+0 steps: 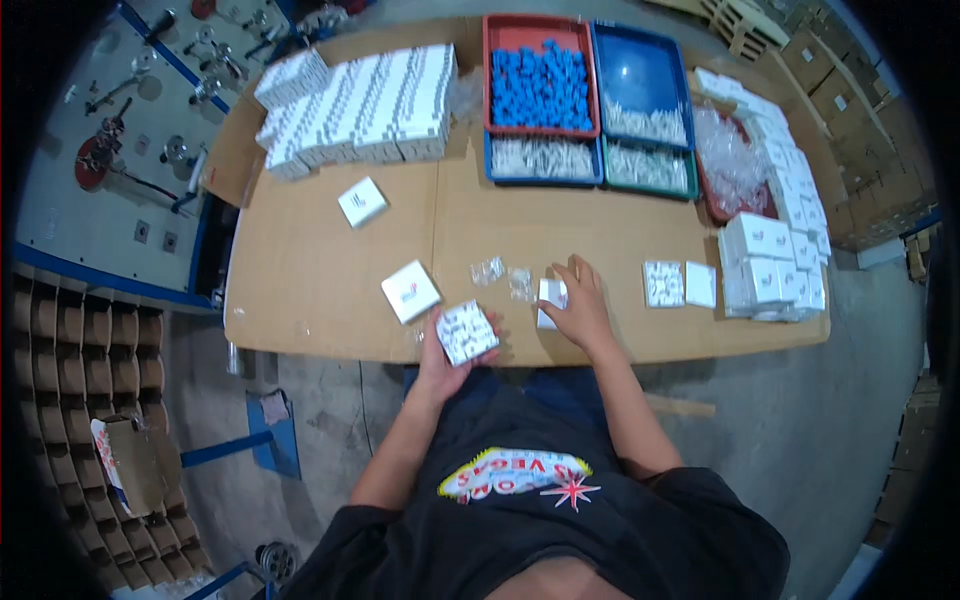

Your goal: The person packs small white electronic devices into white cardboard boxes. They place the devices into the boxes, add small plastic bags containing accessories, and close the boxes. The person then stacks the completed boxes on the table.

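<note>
My left hand [434, 362] holds a square box tray with a grey-and-white pattern [467, 333] near the table's front edge, the fingers showing along its right side. My right hand [583, 308] reaches down over a white box piece [550, 304] on the table, thumb and fingers around it; the hand partly hides it. Two small clear plastic bags [488, 270] with little parts lie between the hands. Just beyond my left hand is a white square box [411, 291]. Right of my right hand, a patterned square tray [663, 284] lies beside a plain white lid [700, 285].
White boxes stand in rows [370, 100] at the far left; one box [362, 202] lies apart. Far bins include a red one [489, 60] with blue parts and a blue one [640, 65] with pale pieces. Stacked boxes [775, 265] and a plastic-bag-filled bin [735, 160] occupy the right.
</note>
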### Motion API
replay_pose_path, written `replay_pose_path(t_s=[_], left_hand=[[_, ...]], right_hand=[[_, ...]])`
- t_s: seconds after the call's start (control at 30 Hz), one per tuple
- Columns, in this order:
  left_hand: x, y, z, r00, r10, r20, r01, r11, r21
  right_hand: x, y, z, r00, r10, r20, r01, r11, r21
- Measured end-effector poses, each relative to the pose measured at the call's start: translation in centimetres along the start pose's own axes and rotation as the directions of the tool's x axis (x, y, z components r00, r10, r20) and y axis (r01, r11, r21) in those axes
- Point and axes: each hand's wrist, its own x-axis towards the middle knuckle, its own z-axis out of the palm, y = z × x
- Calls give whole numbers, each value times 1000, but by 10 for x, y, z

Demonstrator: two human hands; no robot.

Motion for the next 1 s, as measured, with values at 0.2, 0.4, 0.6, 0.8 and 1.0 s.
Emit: replay_pose_path(t_s=[0.2, 0.4, 0.6, 0.8, 1.0], left_hand=[[-2, 8, 20, 999, 37, 13, -37, 999, -22], [-2, 11, 19, 998, 55, 9, -55, 998, 32], [-5, 6, 18, 999, 18, 48, -20, 999, 32], [-4, 7, 28, 999, 13, 49, -16, 999, 51], [-8, 5, 32, 1000, -16, 15, 13, 982, 186]], right_hand=[[-36, -17, -16, 998, 8, 70, -5, 999, -43], [-19, -21, -25, 997, -29, 74, 26, 999, 38], [-20, -45, -31, 914, 19, 405, -396, -164, 903], [-21, -46, -31, 897, -43, 440, -440, -183, 879], [-25, -46, -18, 981, -167, 96, 67, 765, 641]])
